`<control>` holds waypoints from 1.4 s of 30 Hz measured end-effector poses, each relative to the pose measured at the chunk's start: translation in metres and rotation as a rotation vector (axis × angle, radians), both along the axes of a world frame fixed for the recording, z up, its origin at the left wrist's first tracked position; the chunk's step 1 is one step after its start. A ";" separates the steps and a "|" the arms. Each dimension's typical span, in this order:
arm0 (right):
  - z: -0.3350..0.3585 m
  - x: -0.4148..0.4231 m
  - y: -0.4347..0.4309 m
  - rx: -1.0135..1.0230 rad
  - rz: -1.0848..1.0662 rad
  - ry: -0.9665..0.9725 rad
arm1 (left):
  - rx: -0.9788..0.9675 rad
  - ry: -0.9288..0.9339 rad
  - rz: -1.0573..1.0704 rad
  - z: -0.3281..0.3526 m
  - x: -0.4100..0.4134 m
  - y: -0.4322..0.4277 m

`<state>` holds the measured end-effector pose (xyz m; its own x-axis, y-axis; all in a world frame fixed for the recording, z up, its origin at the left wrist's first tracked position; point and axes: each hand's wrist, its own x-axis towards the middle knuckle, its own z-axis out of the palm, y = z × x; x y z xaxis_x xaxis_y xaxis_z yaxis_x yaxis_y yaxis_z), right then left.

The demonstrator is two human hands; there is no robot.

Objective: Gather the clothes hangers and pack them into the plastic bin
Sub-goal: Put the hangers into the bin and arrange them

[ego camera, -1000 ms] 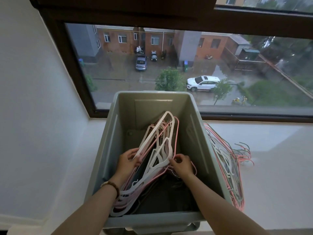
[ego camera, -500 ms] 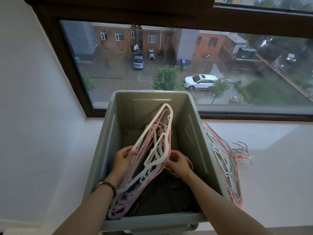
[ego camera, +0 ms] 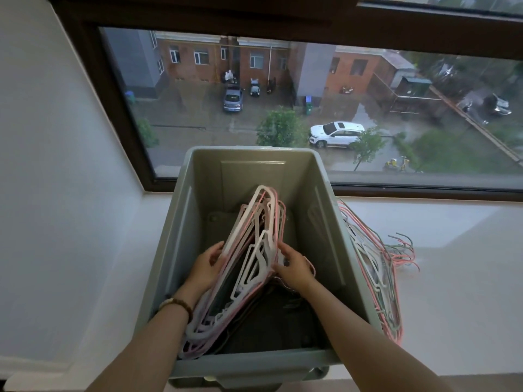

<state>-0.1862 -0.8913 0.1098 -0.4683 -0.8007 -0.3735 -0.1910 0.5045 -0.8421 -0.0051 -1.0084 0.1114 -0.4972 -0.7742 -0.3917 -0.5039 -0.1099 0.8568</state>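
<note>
My left hand [ego camera: 208, 264] and right hand [ego camera: 293, 267] curl round the hangers [ego camera: 254, 250] in the bin [ego camera: 181, 222]; leaning toward 12 o'clock, they could slip, fan apart and tangle.

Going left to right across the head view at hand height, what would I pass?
White wall → bin's left wall → left hand → bundle of hangers → right hand → bin's right wall → loose hangers on the windowsill.

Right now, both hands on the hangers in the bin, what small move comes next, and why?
Probably lay the bundle of hangers down inside the bin and release: left hand and right hand hold it tilted, tip up, while another pile waits on the sill.
</note>
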 end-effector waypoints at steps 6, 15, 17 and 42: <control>0.001 -0.005 0.007 0.039 -0.249 0.109 | -0.043 -0.278 -0.286 -0.017 0.002 0.013; -0.001 -0.021 0.012 0.232 -0.112 0.069 | -0.333 -0.436 -0.529 -0.023 -0.021 0.026; -0.007 -0.017 0.016 0.293 0.039 0.026 | -0.305 -0.511 -0.649 -0.031 -0.027 0.029; 0.058 -0.234 0.134 -0.058 -0.336 -0.055 | -0.253 0.272 -0.093 0.092 -0.277 0.112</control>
<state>-0.4204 -0.7574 0.1676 -0.6897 -0.6262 -0.3636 0.0238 0.4823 -0.8757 -0.2826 -0.8968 0.2031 -0.6294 -0.7762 -0.0382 -0.2519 0.1572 0.9549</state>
